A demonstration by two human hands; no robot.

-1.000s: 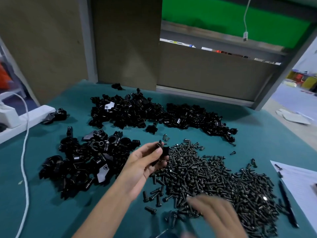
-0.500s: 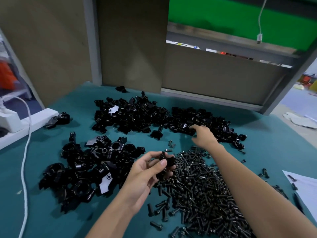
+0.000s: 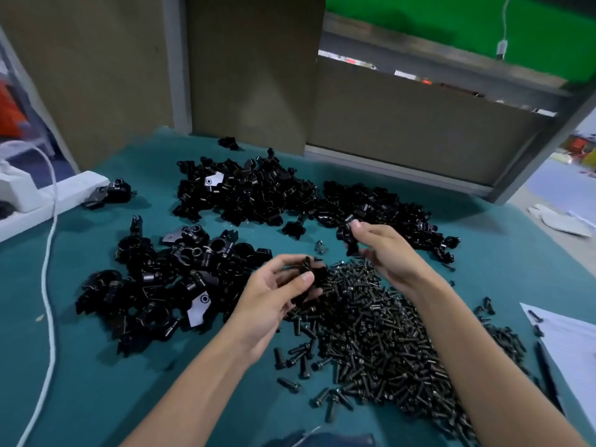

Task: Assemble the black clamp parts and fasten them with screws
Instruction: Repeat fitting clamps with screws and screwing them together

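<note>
My left hand (image 3: pixel 277 295) holds a black clamp part (image 3: pixel 311 274) between thumb and fingers, above the near edge of the screw pile (image 3: pixel 380 337). My right hand (image 3: pixel 383 250) pinches a second black clamp part (image 3: pixel 346 235) just in front of the far heap of clamp parts (image 3: pixel 380 204). The two held parts are a short gap apart. A heap of larger clamp pieces (image 3: pixel 167 279) lies to the left, and another heap of clamp parts (image 3: pixel 245 191) sits at the back.
The teal table (image 3: pixel 96 382) carries a white cable (image 3: pixel 48 269) and a white power strip (image 3: pixel 42 201) at the left. A paper sheet (image 3: pixel 574 343) and a pen (image 3: pixel 548 375) lie at the right edge. One assembled clamp (image 3: pixel 109 193) sits alone near the strip.
My right hand left the screw pile, reached into the far heap, then drew back toward my left hand with a clamp part. My left hand kept its part.
</note>
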